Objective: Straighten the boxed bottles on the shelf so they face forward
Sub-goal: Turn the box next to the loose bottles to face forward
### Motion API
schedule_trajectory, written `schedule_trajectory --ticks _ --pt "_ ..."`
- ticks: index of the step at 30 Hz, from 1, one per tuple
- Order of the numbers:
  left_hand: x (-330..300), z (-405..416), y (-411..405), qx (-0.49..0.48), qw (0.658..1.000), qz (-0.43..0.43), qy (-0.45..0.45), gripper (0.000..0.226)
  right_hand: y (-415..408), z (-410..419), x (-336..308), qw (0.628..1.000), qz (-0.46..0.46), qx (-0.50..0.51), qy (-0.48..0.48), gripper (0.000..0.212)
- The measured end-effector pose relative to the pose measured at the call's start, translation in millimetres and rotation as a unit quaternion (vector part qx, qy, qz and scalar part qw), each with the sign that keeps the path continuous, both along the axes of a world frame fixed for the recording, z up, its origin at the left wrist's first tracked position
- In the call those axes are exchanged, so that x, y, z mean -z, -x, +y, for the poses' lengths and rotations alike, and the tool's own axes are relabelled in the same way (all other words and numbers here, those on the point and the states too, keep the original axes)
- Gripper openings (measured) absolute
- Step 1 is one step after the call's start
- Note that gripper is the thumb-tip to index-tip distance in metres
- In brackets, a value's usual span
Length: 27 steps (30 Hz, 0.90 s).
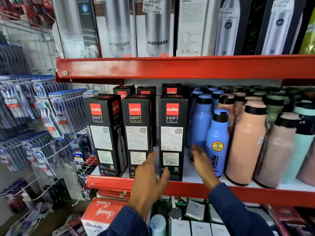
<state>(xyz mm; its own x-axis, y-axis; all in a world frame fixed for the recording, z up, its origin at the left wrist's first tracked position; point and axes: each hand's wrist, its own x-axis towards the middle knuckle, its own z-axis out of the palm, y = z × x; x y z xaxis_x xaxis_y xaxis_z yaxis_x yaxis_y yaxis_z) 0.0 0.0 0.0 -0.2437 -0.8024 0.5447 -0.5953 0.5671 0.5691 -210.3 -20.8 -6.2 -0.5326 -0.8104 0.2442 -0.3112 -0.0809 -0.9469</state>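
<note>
Reaching: two bare hands extend toward a red-edged shop shelf (170, 186) from below
Left hand (150, 181): open, fingers (151, 156) spread wide, thumb touching the lower front of the right box, fingertips lying between the middle and right boxes
Right hand (202, 164): open and flat, holding nothing, just beside the right box's right side, in front of a blue bottle (217, 143)
Right box (172, 138): black Cello Swift carton, upright at the shelf's front edge, label side forward
Middle box (137, 135): same carton, upright, label side forward
Left box (106, 135): same carton, turned at an angle so two sides show
Behind: more black cartons (171, 90) in a back row
Right of boxes: loose blue, peach and mint bottles
Upper shelf (170, 67): tall steel-bottle cartons
Sleeves: dark blue
</note>
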Motion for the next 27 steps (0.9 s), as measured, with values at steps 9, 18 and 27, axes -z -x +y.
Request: schedule_trajectory --ticks 9,18,27 --pt "5 2 34 0.04 0.997 0.067 -0.012 0.074 -1 -29 -12 0.991 -0.027 -0.127 -0.012 0.038" --pt "0 -24 45 0.083 0.989 0.113 -0.041 0.082 1 3 -11 0.993 -0.001 -0.071 0.095 0.029" --pt "10 -57 49 0.097 0.986 0.095 -0.097 0.066 -11 22 4 0.992 0.05 -0.002 0.114 0.027"
